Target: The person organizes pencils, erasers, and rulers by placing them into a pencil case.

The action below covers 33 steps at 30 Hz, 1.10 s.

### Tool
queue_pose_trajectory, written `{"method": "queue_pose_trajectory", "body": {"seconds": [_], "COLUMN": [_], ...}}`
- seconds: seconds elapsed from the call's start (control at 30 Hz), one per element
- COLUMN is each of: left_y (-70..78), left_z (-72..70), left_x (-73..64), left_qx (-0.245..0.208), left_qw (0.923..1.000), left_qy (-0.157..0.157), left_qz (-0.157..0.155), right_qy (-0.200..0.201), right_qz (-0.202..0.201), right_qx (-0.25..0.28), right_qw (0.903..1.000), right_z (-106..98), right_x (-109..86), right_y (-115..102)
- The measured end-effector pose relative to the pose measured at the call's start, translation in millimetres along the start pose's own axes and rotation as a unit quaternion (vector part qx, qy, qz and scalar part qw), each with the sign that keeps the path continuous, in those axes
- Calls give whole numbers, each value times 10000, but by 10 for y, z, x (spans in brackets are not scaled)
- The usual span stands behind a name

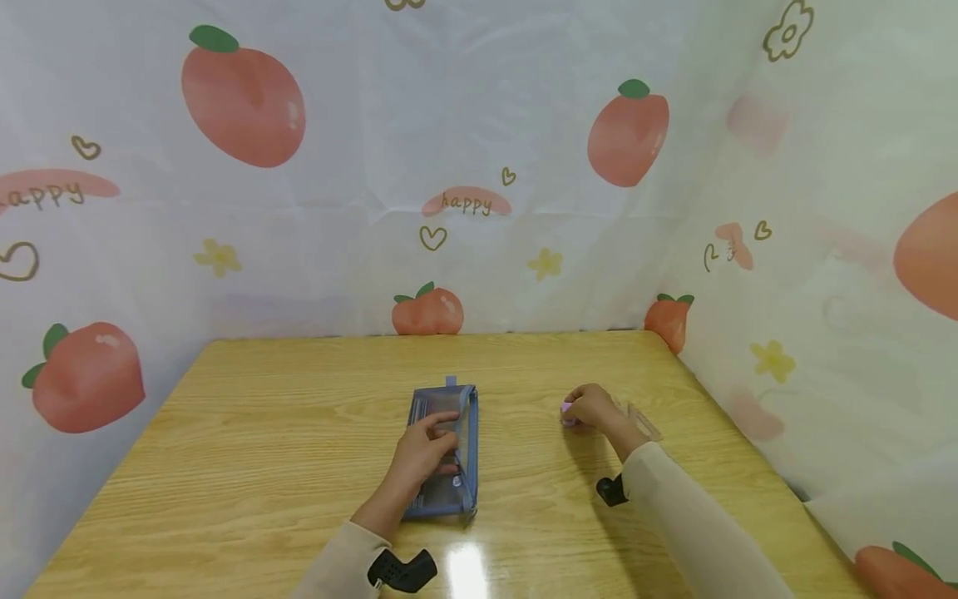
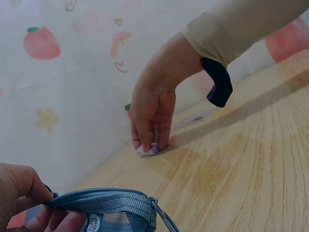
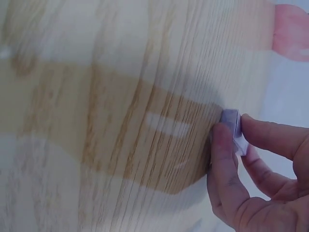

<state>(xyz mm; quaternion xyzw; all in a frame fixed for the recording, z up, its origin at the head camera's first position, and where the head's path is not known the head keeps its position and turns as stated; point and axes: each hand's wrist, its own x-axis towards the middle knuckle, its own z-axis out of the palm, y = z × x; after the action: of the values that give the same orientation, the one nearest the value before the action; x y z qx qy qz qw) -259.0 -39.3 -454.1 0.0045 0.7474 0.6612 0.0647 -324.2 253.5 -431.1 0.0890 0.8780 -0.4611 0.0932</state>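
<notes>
A blue mesh pencil case (image 1: 443,497) with a zip lies on the table in front of me, a little left of the middle in the head view. My left hand (image 1: 421,456) is over it, and in the left wrist view its thumb and fingers pinch the zipped edge of the case (image 2: 108,202). Farther right, my right hand (image 1: 595,407) pinches a small purple block (image 1: 569,413) between thumb and fingers, down at the tabletop. The right wrist view shows this block (image 3: 231,123) with purple and whitish faces; the fingers hide part of it.
Behind my right wrist lies a flat, clear, ruler-like piece (image 1: 644,423), partly hidden by the arm. The wood-grain table (image 1: 284,416) meets a fruit-printed curtain (image 1: 359,249) at its back and right side. Each wrist carries a black camera.
</notes>
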Motion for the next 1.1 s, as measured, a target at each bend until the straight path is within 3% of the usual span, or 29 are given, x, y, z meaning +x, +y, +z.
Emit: {"method": "queue_pose_trajectory", "body": {"seconds": [0.6,1.1], "left_y": [15,26], "left_z": [35,31], "left_x": [-1,-7], "left_qx": [-85,-199], "left_qw": [9999,9998], "left_qy": [102,45], "left_qz": [-7,-38], "right_qy": [-677,-819], "right_qz": [-250,-228], "right_qx": [669,852], "right_qw": [9951,9927], "right_z": [327,676], "right_x": [-104,-71], "right_y": [-261,-498]}}
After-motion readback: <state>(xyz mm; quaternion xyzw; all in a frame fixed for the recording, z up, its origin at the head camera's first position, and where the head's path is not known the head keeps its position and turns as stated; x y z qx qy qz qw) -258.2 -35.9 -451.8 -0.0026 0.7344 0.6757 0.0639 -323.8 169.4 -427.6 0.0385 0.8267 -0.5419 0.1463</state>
